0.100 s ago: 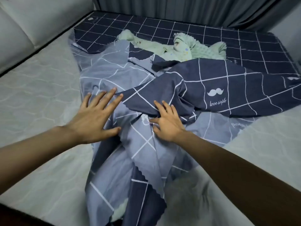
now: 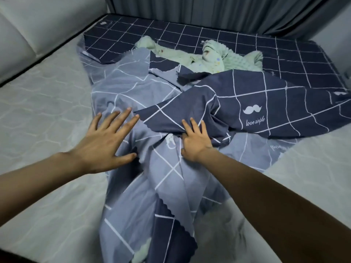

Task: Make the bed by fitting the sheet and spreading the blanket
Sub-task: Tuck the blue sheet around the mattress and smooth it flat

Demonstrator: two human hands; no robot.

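Navy-and-grey checked sheet (image 2: 190, 103) lies bunched across the middle of the frame, its dark face folded over the paler underside, with one long twisted tail running from the centre down to the bottom edge. That tail gives the heap its long axis: roughly top to bottom, leaning slightly to the lower left, the scalloped hem pointing down. Against the picture a moment earlier almost nothing has shifted; the folds sit as they did and both hands hold the same places, so the fitting is barely begun. The right hand (image 2: 195, 143) has fingers laid over the dark fold's lower edge, thumb tucked under the cloth, apparently pinching it. The left hand (image 2: 103, 143) is spread wide, fingers straight, over the pale cloth just left of that fold. Bare quilted mattress (image 2: 41, 118) shows left and right. A pale green blanket (image 2: 212, 57) lies crumpled near the upper centre.
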